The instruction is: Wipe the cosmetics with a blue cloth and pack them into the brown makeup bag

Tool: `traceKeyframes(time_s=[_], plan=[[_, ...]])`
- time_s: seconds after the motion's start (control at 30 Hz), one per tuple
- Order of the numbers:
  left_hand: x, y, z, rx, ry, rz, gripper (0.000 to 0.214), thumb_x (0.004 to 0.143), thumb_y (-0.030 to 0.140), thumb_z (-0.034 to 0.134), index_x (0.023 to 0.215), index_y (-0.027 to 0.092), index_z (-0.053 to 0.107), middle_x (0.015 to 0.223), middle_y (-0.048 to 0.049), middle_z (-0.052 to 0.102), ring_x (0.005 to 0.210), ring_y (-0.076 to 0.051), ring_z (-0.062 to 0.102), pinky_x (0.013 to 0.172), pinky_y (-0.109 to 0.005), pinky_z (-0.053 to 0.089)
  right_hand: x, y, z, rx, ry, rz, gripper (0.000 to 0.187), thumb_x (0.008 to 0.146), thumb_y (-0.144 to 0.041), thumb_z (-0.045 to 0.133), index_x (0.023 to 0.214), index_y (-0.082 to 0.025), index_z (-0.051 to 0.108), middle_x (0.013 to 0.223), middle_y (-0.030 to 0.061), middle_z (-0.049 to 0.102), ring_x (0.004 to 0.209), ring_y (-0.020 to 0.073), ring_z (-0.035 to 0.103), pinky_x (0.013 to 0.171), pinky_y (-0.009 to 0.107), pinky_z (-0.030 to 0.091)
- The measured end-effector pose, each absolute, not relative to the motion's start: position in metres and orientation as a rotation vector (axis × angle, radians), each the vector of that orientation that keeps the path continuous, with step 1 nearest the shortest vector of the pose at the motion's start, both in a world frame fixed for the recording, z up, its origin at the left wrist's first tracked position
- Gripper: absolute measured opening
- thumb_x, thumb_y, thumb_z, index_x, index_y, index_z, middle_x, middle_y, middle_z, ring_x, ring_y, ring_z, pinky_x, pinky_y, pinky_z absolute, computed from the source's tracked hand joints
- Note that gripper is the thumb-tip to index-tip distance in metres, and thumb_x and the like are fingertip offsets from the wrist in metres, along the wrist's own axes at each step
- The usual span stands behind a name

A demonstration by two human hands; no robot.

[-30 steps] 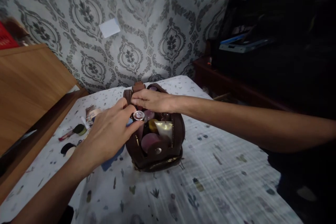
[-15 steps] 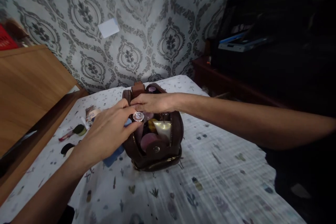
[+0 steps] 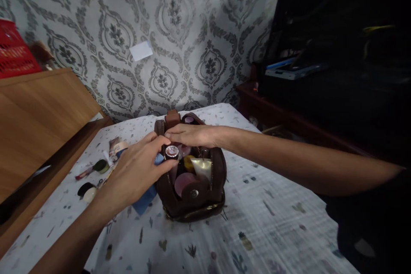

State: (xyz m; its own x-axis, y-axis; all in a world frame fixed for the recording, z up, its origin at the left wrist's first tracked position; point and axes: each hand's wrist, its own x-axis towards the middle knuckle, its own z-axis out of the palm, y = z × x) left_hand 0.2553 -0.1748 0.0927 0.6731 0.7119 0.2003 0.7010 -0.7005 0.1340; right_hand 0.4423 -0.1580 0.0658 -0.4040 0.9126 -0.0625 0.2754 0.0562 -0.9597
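A brown leather pouch (image 3: 205, 199) stands open on the patterned bedsheet (image 3: 257, 231), packed with small cosmetics: a pink round jar (image 3: 183, 180), a yellow item (image 3: 189, 162) and a pale sachet (image 3: 203, 167). My left hand (image 3: 136, 173) reaches in from the left, its fingertips pinched around a small bottle with a shiny round cap (image 3: 171, 151) at the pouch's opening. My right hand (image 3: 192, 135) lies across the top of the pouch, fingers closed on its rim near the brown strap (image 3: 172, 116).
Loose cosmetics (image 3: 96, 167) lie on the sheet left of the pouch, with a blue item (image 3: 144, 200) under my left wrist. A wooden headboard (image 3: 41, 115) rises on the left. A dark cabinet (image 3: 289, 111) stands at the right, patterned wallpaper behind.
The view has tilted so everything sits slightly lower in frame. Both hands keep their places at the pouch; the capped bottle stays at the opening.
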Motion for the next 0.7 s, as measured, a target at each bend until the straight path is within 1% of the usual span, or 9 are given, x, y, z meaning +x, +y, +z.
traceKeyframes(time_s=[0.07, 0.17, 0.3, 0.4, 0.5, 0.57, 0.7], plan=[[0.253, -0.176, 0.092, 2.812, 1.188, 0.410, 0.018, 0.086, 0.042, 0.061, 0.098, 0.028, 0.063, 0.093, 0.0027, 0.059, 0.083, -0.019, 0.061, 0.068, -0.030, 0.041, 0.441, -0.159, 0.068, -1.215, -1.688, 1.375, 0.031, 0.099, -0.018, 0.046, 0.068, -0.017, 0.049, 0.062, -0.0045, 0.045, 0.053, 0.0066, 0.042, 0.046, 0.016, 0.032], [0.247, -0.178, 0.091, 2.757, 1.187, 0.506, 0.026, 0.085, 0.043, 0.064, 0.107, 0.029, 0.063, 0.098, 0.0021, 0.061, 0.088, -0.019, 0.062, 0.072, -0.030, 0.044, 0.438, -0.160, 0.070, -1.317, -1.559, 1.333, 0.025, 0.097, -0.020, 0.051, 0.072, -0.017, 0.055, 0.065, -0.0030, 0.052, 0.057, 0.0078, 0.047, 0.052, 0.016, 0.040], [0.229, -0.178, 0.088, 2.645, 1.223, 0.654, 0.032, 0.087, 0.047, 0.062, 0.113, 0.028, 0.063, 0.094, 0.0005, 0.062, 0.084, -0.019, 0.061, 0.071, -0.030, 0.045, 0.434, -0.158, 0.072, -1.343, -1.520, 1.313, 0.026, 0.096, -0.019, 0.051, 0.071, -0.016, 0.058, 0.067, 0.0002, 0.058, 0.061, 0.0098, 0.052, 0.059, 0.018, 0.045], [0.211, -0.175, 0.080, 2.574, 1.267, 0.712, 0.033, 0.089, 0.048, 0.059, 0.113, 0.026, 0.064, 0.090, -0.0003, 0.064, 0.080, -0.018, 0.061, 0.069, -0.029, 0.045, 0.430, -0.155, 0.072, -1.371, -1.471, 1.317, 0.024, 0.096, -0.016, 0.048, 0.075, -0.017, 0.059, 0.069, 0.0013, 0.059, 0.062, 0.0110, 0.054, 0.059, 0.020, 0.045], [0.193, -0.170, 0.068, 2.546, 1.307, 0.682, 0.030, 0.090, 0.046, 0.057, 0.108, 0.024, 0.065, 0.091, -0.0015, 0.067, 0.083, -0.019, 0.062, 0.073, -0.030, 0.046, 0.429, -0.154, 0.072, -1.434, -1.415, 1.275, 0.016, 0.090, -0.008, 0.050, 0.081, -0.017, 0.059, 0.070, 0.0008, 0.058, 0.062, 0.0112, 0.054, 0.057, 0.021, 0.044], [0.183, -0.167, 0.059, 2.544, 1.318, 0.663, 0.028, 0.090, 0.046, 0.057, 0.107, 0.024, 0.065, 0.093, -0.0023, 0.068, 0.084, -0.020, 0.063, 0.074, -0.031, 0.048, 0.429, -0.153, 0.072, -1.442, -1.433, 1.246, 0.016, 0.086, -0.003, 0.052, 0.082, -0.017, 0.057, 0.071, 0.0005, 0.058, 0.064, 0.0114, 0.055, 0.057, 0.021, 0.044], [0.174, -0.165, 0.044, 2.553, 1.261, 0.656, 0.025, 0.092, 0.042, 0.056, 0.105, 0.023, 0.065, 0.096, -0.0039, 0.069, 0.086, -0.020, 0.064, 0.076, -0.032, 0.049, 0.429, -0.152, 0.071, -1.457, -1.492, 1.195, 0.013, 0.084, -0.006, 0.056, 0.077, -0.017, 0.056, 0.069, 0.0000, 0.058, 0.062, 0.0111, 0.053, 0.054, 0.020, 0.041]])
